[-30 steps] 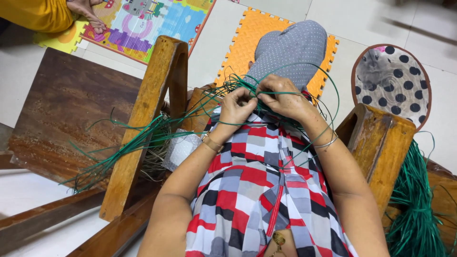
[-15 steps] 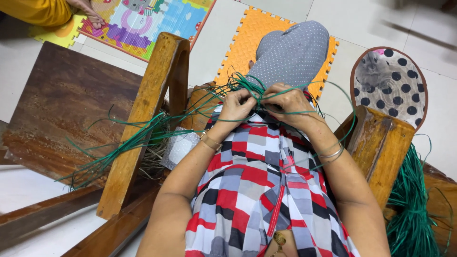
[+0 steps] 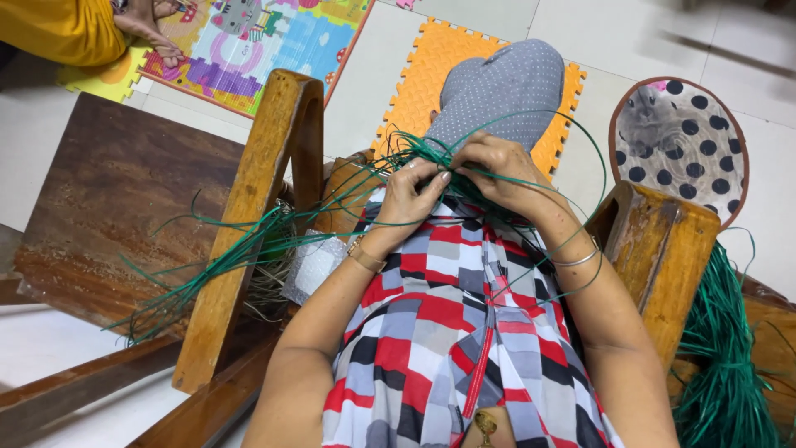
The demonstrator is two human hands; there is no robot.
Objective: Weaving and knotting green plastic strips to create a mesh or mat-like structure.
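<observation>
Both of my hands meet over my lap at a knot of thin green plastic strips (image 3: 419, 153). My left hand (image 3: 412, 192) pinches the strips from the left. My right hand (image 3: 496, 168) grips them from the right, fingers curled over the bundle. Loose ends of the green strips (image 3: 207, 270) fan out to the left across a wooden chair arm (image 3: 249, 216). One long strip loops in an arc over my right wrist. My grey dotted knee (image 3: 502, 83) rises just beyond the hands.
A second wooden chair arm (image 3: 663, 257) stands at my right, with a thick bundle of green strips (image 3: 725, 357) beside it. A dark wooden board (image 3: 108, 199) lies left. Foam play mats (image 3: 431, 66), a dotted round cushion (image 3: 680, 141) and another person's foot (image 3: 153, 29) lie on the tiled floor.
My hands stay on the green strips and have shifted only slightly; the fingers have worked the strands a little. The view has moved a bit.
</observation>
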